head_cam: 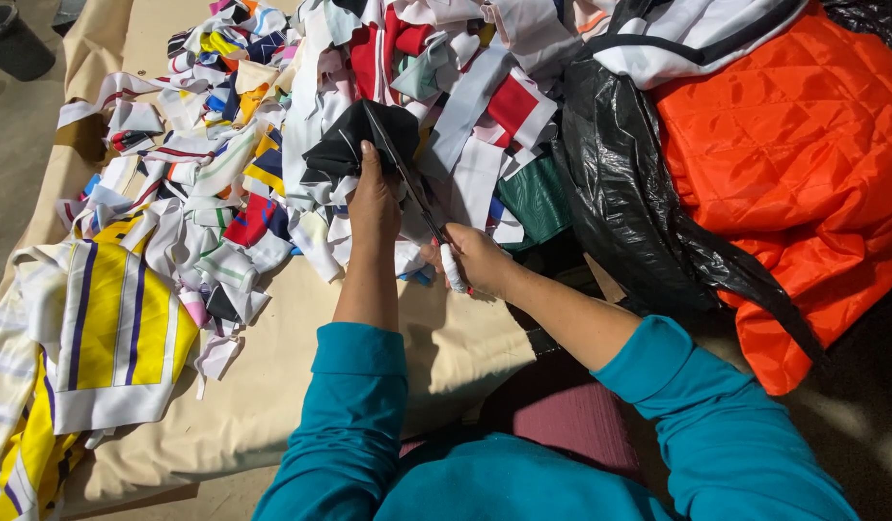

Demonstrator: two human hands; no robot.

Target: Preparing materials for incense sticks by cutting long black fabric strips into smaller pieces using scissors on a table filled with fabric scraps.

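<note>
The left hand (374, 198) pinches the black fabric piece (354, 140) taut. The right hand (480, 260) grips scissors (417, 193), blades parted. Keeping the cloth stretched should give a clean cut.

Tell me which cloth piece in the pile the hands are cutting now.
The black piece at the middle of the pile: the left hand grips it and the scissors in the right hand cross it. The other scraps lie untouched.

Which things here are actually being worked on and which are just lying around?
In use:
left hand gripping black fabric piece
right hand working long-bladed scissors

Lying about:
heap of multicoloured fabric scraps
orange quilted cloth
black plastic bag
yellow striped fabric
</note>
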